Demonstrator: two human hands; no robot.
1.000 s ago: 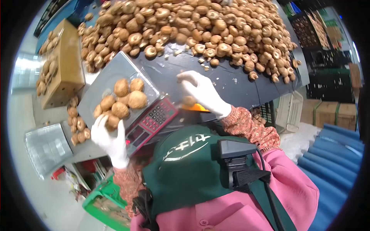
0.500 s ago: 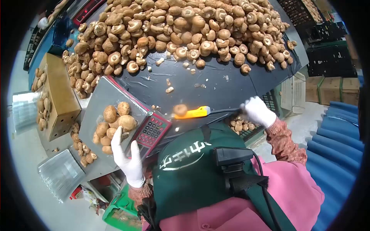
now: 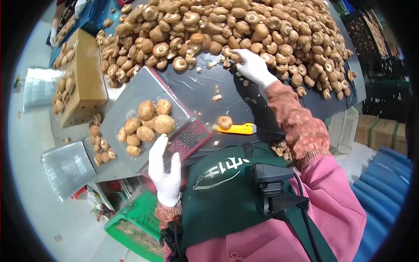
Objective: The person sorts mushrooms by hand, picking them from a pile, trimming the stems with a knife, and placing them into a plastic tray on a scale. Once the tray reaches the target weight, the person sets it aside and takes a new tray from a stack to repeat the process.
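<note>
My left hand (image 3: 166,174), in a white glove, has its fingers apart and holds nothing; it is at the near edge of the scale, just below the mushrooms (image 3: 146,133) on the scale's plate (image 3: 117,97). My right hand (image 3: 251,65), also gloved, reaches to the near edge of the big mushroom heap (image 3: 209,26). Its fingertips touch mushrooms there, and whether one is gripped is unclear. A single mushroom (image 3: 224,122) rests by the yellow-handled tool (image 3: 242,128) on the black surface. The scale's red keypad (image 3: 187,139) lies right of my left hand.
At the left stand a cardboard box (image 3: 89,78) with mushrooms beside it and clear plastic trays (image 3: 68,168). A green crate (image 3: 139,227) is below. Another person's gloved hand (image 3: 80,6) shows at the top left. Stem scraps (image 3: 217,97) dot the black surface.
My right hand has moved from beside the dark crate at the right up to the mushroom heap. My left hand has drawn back slightly from the mushrooms on the scale. The view has shifted.
</note>
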